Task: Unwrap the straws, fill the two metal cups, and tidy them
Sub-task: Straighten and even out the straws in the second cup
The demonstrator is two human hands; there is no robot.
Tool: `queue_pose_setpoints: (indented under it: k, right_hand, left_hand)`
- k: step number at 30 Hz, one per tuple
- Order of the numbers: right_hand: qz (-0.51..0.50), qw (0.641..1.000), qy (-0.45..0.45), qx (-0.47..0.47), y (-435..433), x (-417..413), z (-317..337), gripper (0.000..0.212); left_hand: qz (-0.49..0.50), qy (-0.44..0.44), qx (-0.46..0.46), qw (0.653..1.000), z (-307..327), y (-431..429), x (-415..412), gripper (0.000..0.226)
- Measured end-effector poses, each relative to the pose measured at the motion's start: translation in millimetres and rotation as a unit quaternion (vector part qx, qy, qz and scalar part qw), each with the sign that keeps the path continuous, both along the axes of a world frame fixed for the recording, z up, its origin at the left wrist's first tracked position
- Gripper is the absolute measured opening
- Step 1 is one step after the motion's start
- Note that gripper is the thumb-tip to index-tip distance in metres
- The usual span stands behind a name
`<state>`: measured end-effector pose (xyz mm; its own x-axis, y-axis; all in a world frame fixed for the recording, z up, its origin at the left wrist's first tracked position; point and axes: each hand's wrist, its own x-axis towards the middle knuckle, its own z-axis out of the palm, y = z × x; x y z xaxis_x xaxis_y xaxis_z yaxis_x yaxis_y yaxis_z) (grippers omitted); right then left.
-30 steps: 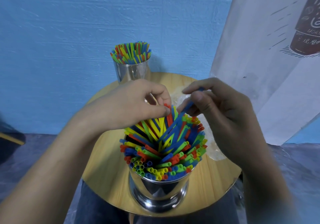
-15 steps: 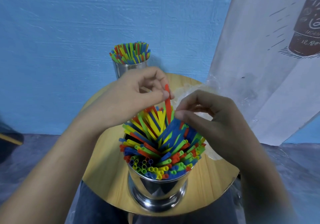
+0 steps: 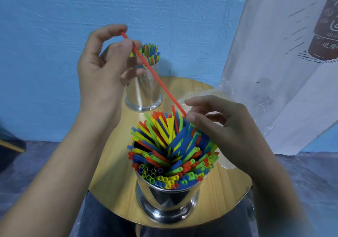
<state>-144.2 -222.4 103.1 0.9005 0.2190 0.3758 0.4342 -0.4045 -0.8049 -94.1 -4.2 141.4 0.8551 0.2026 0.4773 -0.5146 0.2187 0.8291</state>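
while l hand (image 3: pixel 102 68) pinched the red straw (image 3: pixel 155 75) at its top end betw thumb & index, in front of the far cup (image 3: pixel 143 92), the straw slanted down-right to the near cup (image 3: pixel 168 198), packed w/ fanned straws (image 3: pixel 164 145), at table (image 3: pixel 117 191) front. r hand (image 3: pixel 225 127) curled there, thumb at its low end; couldn't tell if clamped.

Round wooden table (image 3: pixel 113 163), glossy edge. Blue textured wall (image 3: pixel 54 35) behind its far edge. White banner (image 3: pixel 274 53) with a brown bottle drawing (image 3: pixel 325 35) hangs beyond the right edge. Dark object with yellow stripe (image 3: pixel 9 145) far left.
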Motion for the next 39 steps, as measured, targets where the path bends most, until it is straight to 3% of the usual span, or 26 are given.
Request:
queue_pose_setpoints:
  k: [5, 8, 11, 17, 19, 22, 24, 29, 39]
  right_hand:
    - [-0.017, 0.998, -0.038, 0.043, 3, -2, 4, 0.019]
    - [-0.047, 0.988, -0.070, 0.131, 3, -4, 8, 0.019]
    - [-0.074, 0.970, -0.064, 0.223, -1, -5, 11, 0.018]
    - [-0.100, 0.943, -0.062, 0.310, -8, -4, 11, 0.021]
    - [-0.117, 0.935, -0.074, 0.327, -10, -2, 10, 0.016]
    - [-0.155, 0.920, -0.099, 0.346, -13, 0, 11, 0.019]
    - [-0.178, 0.913, -0.115, 0.347, -15, -1, 14, 0.020]
    - [-0.190, 0.919, -0.159, 0.306, -17, -6, 18, 0.019]
    - [-0.076, 0.976, -0.111, 0.170, -7, -9, 13, 0.016]
  left_hand:
    - [-0.017, 0.030, -0.053, 0.998, -2, 2, 0, 0.010]
    - [-0.019, 0.062, -0.028, 0.998, -8, 2, 1, 0.009]
    - [-0.022, 0.100, 0.042, 0.994, -14, 1, 2, 0.009]
    - [-0.059, 0.164, 0.194, 0.965, -16, 6, 3, 0.007]
    - [-0.088, 0.156, 0.280, 0.943, -14, 7, 2, 0.014]
    - [-0.158, 0.154, 0.434, 0.873, -9, 4, -5, 0.032]
    - [-0.175, 0.149, 0.483, 0.845, -7, -1, -9, 0.028]
    - [-0.152, 0.144, 0.521, 0.828, -2, -8, -7, 0.016]
    - [-0.137, 0.133, 0.549, 0.814, 2, -12, -5, 0.012]
